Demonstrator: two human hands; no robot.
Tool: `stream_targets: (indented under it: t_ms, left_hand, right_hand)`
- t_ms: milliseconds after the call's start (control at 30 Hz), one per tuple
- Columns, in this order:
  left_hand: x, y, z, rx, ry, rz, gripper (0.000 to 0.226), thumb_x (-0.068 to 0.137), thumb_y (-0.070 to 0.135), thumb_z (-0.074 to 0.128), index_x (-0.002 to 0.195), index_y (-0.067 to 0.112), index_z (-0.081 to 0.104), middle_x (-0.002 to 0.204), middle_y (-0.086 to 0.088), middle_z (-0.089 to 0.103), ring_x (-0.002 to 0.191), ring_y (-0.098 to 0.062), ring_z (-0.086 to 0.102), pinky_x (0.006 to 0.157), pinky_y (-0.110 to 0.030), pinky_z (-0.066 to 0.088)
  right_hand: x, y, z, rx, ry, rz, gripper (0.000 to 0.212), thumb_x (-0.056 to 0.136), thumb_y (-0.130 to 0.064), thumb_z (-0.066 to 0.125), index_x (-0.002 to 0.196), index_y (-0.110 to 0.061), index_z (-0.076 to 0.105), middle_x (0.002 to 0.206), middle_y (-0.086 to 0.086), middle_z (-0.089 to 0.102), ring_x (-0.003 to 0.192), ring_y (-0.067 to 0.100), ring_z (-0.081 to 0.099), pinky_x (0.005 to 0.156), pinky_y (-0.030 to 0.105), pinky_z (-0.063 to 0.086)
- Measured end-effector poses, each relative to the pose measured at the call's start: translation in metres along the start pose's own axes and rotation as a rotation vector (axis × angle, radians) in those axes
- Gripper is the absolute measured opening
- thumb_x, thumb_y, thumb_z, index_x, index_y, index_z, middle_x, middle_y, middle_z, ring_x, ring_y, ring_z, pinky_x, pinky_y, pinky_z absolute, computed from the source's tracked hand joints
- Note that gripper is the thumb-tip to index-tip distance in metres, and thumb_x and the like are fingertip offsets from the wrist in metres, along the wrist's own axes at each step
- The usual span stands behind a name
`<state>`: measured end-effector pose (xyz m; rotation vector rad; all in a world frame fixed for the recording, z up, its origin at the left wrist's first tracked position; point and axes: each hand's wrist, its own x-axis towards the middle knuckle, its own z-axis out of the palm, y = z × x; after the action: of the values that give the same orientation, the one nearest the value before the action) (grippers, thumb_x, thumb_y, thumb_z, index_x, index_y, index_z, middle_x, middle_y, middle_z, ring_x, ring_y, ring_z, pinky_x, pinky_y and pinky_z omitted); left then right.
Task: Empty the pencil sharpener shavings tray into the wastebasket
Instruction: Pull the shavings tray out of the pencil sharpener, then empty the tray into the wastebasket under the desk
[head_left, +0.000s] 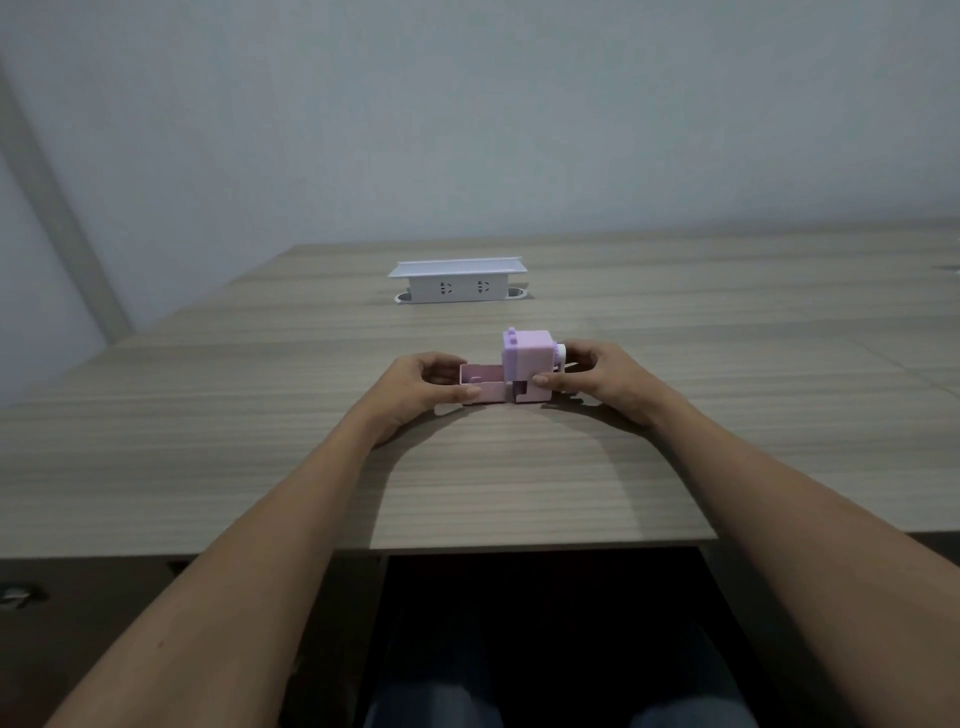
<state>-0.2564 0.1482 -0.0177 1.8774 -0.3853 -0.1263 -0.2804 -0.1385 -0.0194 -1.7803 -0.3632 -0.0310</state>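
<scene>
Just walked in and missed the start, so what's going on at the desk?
A person is at a wooden desk with a small purple pencil sharpener. The right hand holds the sharpener's body, while the left hand grips the pink shavings tray, which sticks out sideways from the sharpener. No wastebasket is in view.

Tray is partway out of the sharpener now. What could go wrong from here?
1. The left hand holds the pink tray by its sides while it is mostly slid out; if it comes free with a jerk, any shavings inside could scatter over the desk.
2. No wastebasket is in view, so the open tray may need carrying; tilting it could spill.
3. The right hand steadies the sharpener only by fingertips, so it might tip.
</scene>
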Motion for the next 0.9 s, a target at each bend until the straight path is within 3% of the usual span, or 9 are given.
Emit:
stream_targets:
  t_ms: [267, 367, 433, 533, 767, 900]
  left_hand:
    - [-0.025, -0.004, -0.031, -0.025, 0.078, -0.023, 0.048, 0.078, 0.011, 0.088, 0.123, 0.01, 0.072, 0.106, -0.002, 0.08, 0.092, -0.009, 0.076, 0.075, -0.015, 0.058]
    - [-0.03, 0.01, -0.038, 0.003, 0.069, 0.008, 0.041, 0.082, 0.01, 0.085, 0.12, 0.012, 0.071, 0.105, -0.001, 0.078, 0.083, 0.002, 0.075, 0.073, -0.009, 0.056]
    - [-0.031, 0.024, -0.039, -0.009, 0.061, 0.035, 0.043, 0.082, 0.01, 0.084, 0.123, 0.009, 0.071, 0.109, -0.006, 0.078, 0.087, -0.001, 0.075, 0.077, -0.01, 0.055]
    - [-0.028, 0.045, -0.034, -0.011, 0.049, 0.086, 0.049, 0.081, 0.012, 0.086, 0.127, 0.004, 0.07, 0.116, -0.011, 0.078, 0.104, -0.015, 0.074, 0.091, -0.02, 0.054]
    - [-0.018, 0.1, 0.013, -0.03, -0.017, 0.186, 0.047, 0.08, 0.01, 0.086, 0.124, 0.002, 0.07, 0.115, -0.011, 0.078, 0.103, -0.015, 0.074, 0.095, -0.023, 0.054]
    - [-0.006, 0.128, 0.047, -0.033, -0.078, 0.234, 0.052, 0.077, 0.014, 0.089, 0.125, 0.006, 0.07, 0.11, -0.006, 0.08, 0.101, -0.014, 0.076, 0.091, -0.023, 0.055]
  right_hand:
    - [-0.007, -0.009, -0.001, 0.025, 0.03, 0.02, 0.051, 0.08, -0.013, 0.084, 0.129, -0.014, 0.069, 0.116, 0.01, 0.077, 0.098, 0.017, 0.074, 0.075, 0.021, 0.056]
    - [-0.008, -0.015, -0.007, -0.009, 0.053, 0.043, 0.064, 0.076, -0.022, 0.088, 0.135, -0.014, 0.064, 0.122, 0.005, 0.075, 0.11, 0.019, 0.073, 0.088, 0.031, 0.059]
    - [-0.01, -0.026, -0.01, -0.062, 0.07, 0.032, 0.079, 0.072, -0.031, 0.09, 0.141, -0.012, 0.059, 0.13, 0.001, 0.07, 0.117, 0.014, 0.068, 0.102, 0.035, 0.054]
    - [-0.014, -0.05, -0.013, -0.111, 0.093, -0.024, 0.093, 0.062, -0.044, 0.09, 0.143, -0.012, 0.057, 0.135, -0.001, 0.066, 0.124, 0.014, 0.062, 0.107, 0.035, 0.049]
    - [-0.032, -0.101, -0.025, -0.116, 0.106, -0.053, 0.063, 0.075, -0.029, 0.089, 0.132, -0.01, 0.068, 0.125, -0.001, 0.074, 0.119, 0.009, 0.067, 0.109, 0.029, 0.045]
    - [-0.056, -0.117, -0.046, -0.16, 0.126, -0.041, 0.044, 0.079, -0.027, 0.086, 0.121, -0.018, 0.076, 0.119, -0.002, 0.077, 0.118, 0.014, 0.067, 0.097, 0.03, 0.046]
